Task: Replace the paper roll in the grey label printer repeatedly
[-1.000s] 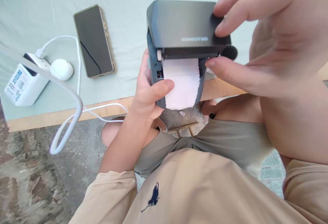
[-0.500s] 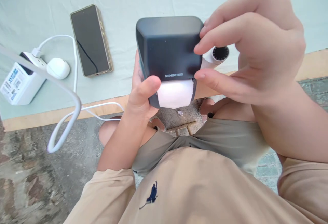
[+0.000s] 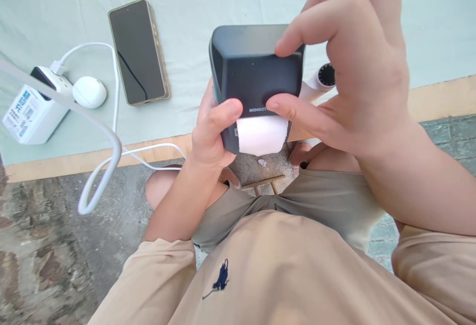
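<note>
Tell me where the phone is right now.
In the head view the phone lies flat on the table cloth, upper left, between the white earbud case and the hand-held printer.

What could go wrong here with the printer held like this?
1. The white paper strip hangs out with a ragged edge; the right hand thumb pressing beside it could crease or tear it.
2. The dark grey boxy label printer is held beyond the table edge; if the left hand slips, it may drop.

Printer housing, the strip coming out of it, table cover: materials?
Printer housing: probably matte dark-grey plastic; smooth, rounded edges, soft sheen. Strip: white paper, ragged torn edge. Table cover: pale green cloth, judging by its creases; wood-looking edge underneath.
</note>
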A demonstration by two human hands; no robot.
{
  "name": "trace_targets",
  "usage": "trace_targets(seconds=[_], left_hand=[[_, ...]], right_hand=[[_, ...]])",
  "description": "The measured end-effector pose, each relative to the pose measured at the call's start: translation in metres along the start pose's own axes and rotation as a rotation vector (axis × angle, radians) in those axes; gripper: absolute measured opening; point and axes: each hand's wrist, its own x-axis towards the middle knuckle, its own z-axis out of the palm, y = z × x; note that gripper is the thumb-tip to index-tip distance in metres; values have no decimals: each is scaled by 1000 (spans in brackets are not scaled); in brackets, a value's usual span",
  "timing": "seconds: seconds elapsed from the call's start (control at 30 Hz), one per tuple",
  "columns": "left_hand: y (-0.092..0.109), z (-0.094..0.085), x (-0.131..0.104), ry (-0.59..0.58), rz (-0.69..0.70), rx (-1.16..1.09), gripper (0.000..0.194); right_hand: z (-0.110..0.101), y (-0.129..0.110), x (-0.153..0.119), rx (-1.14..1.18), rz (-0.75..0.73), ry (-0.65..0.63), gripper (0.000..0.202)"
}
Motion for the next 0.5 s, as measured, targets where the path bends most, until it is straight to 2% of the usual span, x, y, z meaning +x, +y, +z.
trace_targets(seconds=[0.1,0.23,0.37,0.5], left_hand=[[0,-20,1,-67,-58,22,62],[-3,-35,-2,-92,-119,-53,51],[-3,-32,-6,-106,-120,-157,41],[10,-19,-4,-192,-165,-277,45]], right_hand=[[-1,-2,0,14,4,-12,42],[-1,-2,1,6,14,-35,47],[2,1,1,-19,1,3,49],[6,7,1,-51,-54,47,44]])
